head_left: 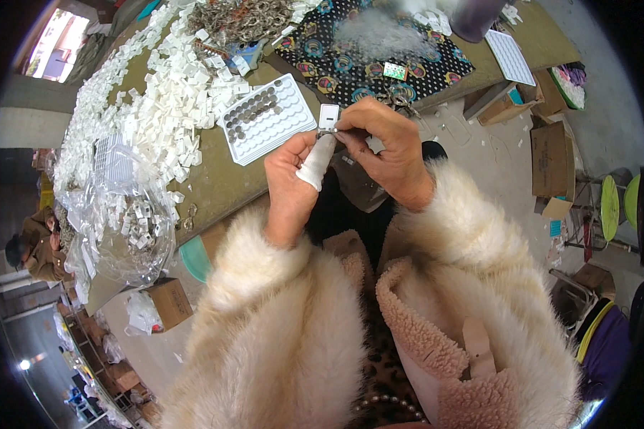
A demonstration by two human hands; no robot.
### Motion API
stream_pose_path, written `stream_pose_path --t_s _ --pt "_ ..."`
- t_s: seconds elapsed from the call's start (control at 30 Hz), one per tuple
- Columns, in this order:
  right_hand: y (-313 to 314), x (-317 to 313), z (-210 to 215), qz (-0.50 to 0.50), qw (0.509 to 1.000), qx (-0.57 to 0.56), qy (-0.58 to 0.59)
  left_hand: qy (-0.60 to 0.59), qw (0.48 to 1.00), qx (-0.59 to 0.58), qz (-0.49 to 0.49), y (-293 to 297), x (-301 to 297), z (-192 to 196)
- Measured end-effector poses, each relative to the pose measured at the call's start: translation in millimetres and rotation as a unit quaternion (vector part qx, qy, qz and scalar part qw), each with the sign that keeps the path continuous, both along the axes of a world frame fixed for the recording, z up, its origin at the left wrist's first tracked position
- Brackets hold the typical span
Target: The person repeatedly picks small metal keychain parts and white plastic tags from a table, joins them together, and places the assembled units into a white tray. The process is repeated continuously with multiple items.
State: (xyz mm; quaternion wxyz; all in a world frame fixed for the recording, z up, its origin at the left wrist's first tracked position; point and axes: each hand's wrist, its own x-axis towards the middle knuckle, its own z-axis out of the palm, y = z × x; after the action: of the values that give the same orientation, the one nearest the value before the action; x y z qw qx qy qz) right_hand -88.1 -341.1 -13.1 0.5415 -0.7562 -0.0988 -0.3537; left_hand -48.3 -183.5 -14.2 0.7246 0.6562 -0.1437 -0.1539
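A small white plastic case (329,114) with a dark slot is held up near the table's front edge. My left hand (291,182) has a white cover (317,163) on one finger and is closed on the case from below. With thumb and fingertips, my right hand (388,143) pinches at the case's lower right corner; any small part between those fingertips is too small to make out. Just left of the hands lies a white tray (291,107) with round recesses, and several grey button cells (252,109) sit in its far left part.
A large heap of white plastic pieces (175,93) covers the table's left side. Beside it are a clear plastic bag (132,232), metal rings and clasps (240,21), and a dark patterned cloth (322,53). Cardboard boxes (551,159) stand at right. Another person (41,247) sits far left.
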Motion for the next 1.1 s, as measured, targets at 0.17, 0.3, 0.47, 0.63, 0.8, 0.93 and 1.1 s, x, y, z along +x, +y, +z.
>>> stream_pose_path --t_s 0.17,0.3,0.47,0.63,0.8,0.93,1.1 --pt "4 0 -1 -0.005 1.0 -0.006 -0.009 -0.059 0.998 0.005 0.008 1 -1 -3" --pt "3 -1 -1 -0.013 1.0 -0.014 -0.011 -0.042 0.999 -0.002 -0.002 2 -3 -4" --pt "0 0 -1 -0.026 0.997 -0.068 -0.031 -0.031 0.999 -0.013 -0.014 3 -3 -4" --pt "1 2 -2 -0.05 0.991 -0.109 -0.053 -0.025 1.0 -0.007 -0.015 3 -4 -5" --pt "-7 3 -2 0.04 0.996 -0.053 0.051 -0.07 0.997 0.013 -0.007 3 -3 -9" --pt "-6 4 -3 0.044 0.995 -0.069 0.051 -0.069 0.997 -0.025 -0.007 1 -3 -12" --pt "-1 -2 -3 0.059 0.996 -0.042 0.06 -0.096 0.995 0.014 -0.003 8 4 -11"
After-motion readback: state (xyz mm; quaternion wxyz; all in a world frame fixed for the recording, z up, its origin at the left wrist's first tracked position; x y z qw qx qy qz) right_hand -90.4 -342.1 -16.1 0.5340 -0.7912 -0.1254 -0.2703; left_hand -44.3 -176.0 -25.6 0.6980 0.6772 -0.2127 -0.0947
